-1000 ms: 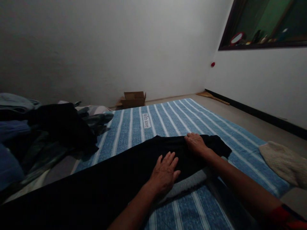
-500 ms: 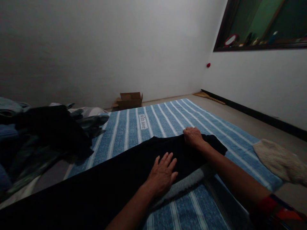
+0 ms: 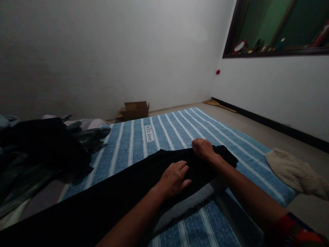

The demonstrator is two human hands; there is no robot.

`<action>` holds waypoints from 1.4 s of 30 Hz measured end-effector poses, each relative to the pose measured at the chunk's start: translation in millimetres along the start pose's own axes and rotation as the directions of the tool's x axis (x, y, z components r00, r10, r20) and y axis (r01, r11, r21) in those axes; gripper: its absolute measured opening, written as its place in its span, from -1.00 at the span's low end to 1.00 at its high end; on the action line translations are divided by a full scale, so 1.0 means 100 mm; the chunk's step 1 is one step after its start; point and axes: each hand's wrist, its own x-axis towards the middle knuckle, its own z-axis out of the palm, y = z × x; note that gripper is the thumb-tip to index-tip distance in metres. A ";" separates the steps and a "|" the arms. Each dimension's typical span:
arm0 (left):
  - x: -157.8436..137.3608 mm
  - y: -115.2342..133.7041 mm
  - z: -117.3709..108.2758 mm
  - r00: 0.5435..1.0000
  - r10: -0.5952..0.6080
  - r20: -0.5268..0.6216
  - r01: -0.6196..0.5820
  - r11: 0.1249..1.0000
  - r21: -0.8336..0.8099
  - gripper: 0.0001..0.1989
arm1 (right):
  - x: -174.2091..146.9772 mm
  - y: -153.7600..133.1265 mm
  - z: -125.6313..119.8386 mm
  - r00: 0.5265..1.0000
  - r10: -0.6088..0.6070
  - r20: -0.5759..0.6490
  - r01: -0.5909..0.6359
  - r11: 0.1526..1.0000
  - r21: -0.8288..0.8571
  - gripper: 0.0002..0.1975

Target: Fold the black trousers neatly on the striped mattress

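At the far left a heap of dark, crumpled clothes [image 3: 43, 151] lies on the edge of the blue mat with white stripes [image 3: 180, 127], which is spread on the floor. Across the mat, from the lower left corner up to the right of centre, runs the long black cloth garment [image 3: 115, 195], laid out flat in a narrow band; its far end [image 3: 226, 157] rests on the stripes, and a strip of grey knitted fabric [image 3: 190, 206] shows just under its near edge.

The left hand [image 3: 173, 178] lies palm down on the middle of the black garment, its fingers [image 3: 183, 169] together and slightly curled, pressing rather than gripping. Further right, the right hand [image 3: 203, 149] rests on the garment's far edge near its end; whether its fingers are closed on the cloth or merely laid on it cannot be told from this angle.

The garment looks soft, limp and light: it drapes to the mat and would sag and fold wherever it is lifted. It seems best taken by pinching an edge or corner, with two holds well apart so it stays spread.

To the right, off the mat's corner, a cream woolly cloth [image 3: 295, 173] lies on the bare floor, and a small brown cardboard box [image 3: 135, 109] stands by the back wall
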 end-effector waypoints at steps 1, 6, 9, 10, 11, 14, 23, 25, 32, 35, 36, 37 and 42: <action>0.05 -0.02 0.02 0.999 0.032 -0.018 -0.032 0.999 0.010 -0.56 | 0.03 -0.03 -0.01 1.000 -0.012 0.003 0.012 1.000 0.005 -0.67; 0.18 -0.07 0.21 0.999 0.041 -0.016 -0.041 0.999 0.006 -0.51 | 0.19 -0.33 0.00 0.991 -0.122 0.045 0.120 0.992 0.037 -0.67; 0.17 -0.07 0.26 0.999 0.038 -0.033 -0.038 0.999 -0.028 -0.45 | 0.29 -0.55 0.04 0.973 -0.209 0.100 0.204 0.977 0.054 -0.73; 0.17 -0.07 0.27 0.998 0.045 -0.040 -0.046 0.998 -0.037 -0.43 | 0.32 -0.61 0.06 0.966 -0.230 0.121 0.225 0.973 0.055 -0.75; 0.16 -0.07 0.26 0.997 0.053 -0.050 -0.055 0.998 -0.044 -0.41 | 0.35 -0.66 0.08 0.959 -0.246 0.142 0.240 0.969 0.055 -0.77; 0.15 -0.06 0.24 0.995 0.070 -0.077 -0.074 0.996 -0.058 -0.41 | 0.40 -0.74 0.12 0.946 -0.271 0.179 0.268 0.962 0.046 -0.80; 0.13 -0.07 0.30 0.996 0.003 -0.084 -0.007 0.998 -0.057 -0.47 | 0.39 -0.71 0.20 0.978 -0.191 0.080 0.190 0.982 0.022 -0.76; 0.13 -0.08 0.32 0.996 -0.036 -0.076 0.032 0.998 -0.050 -0.47 | 0.39 -0.70 0.20 0.984 -0.166 0.063 0.164 0.986 0.031 -0.77; 0.17 -0.12 0.33 0.986 -0.147 -0.083 0.145 0.989 -0.031 -0.25 | 0.06 -0.62 0.01 0.988 -0.130 -0.087 0.137 0.988 0.074 -0.78; 0.18 -0.14 0.36 0.980 -0.192 -0.060 0.192 0.981 -0.006 -0.22 | -0.27 -0.49 0.06 0.990 -0.104 -0.096 0.113 0.990 0.088 -0.80; 0.18 -0.14 0.37 0.979 -0.196 -0.059 0.197 0.980 0.005 -0.22 | -0.38 -0.42 0.10 0.993 -0.079 -0.092 0.087 0.992 0.088 -0.79; 0.18 -0.14 0.38 0.978 -0.199 -0.059 0.200 0.980 0.016 -0.22 | -0.47 -0.34 0.15 0.996 -0.045 -0.082 0.053 0.994 0.091 -0.78; 0.20 -0.12 0.35 0.978 -0.208 -0.018 0.209 0.977 0.047 -0.21 | -0.67 -0.05 0.37 0.997 0.081 -0.013 -0.078 0.985 0.154 -0.76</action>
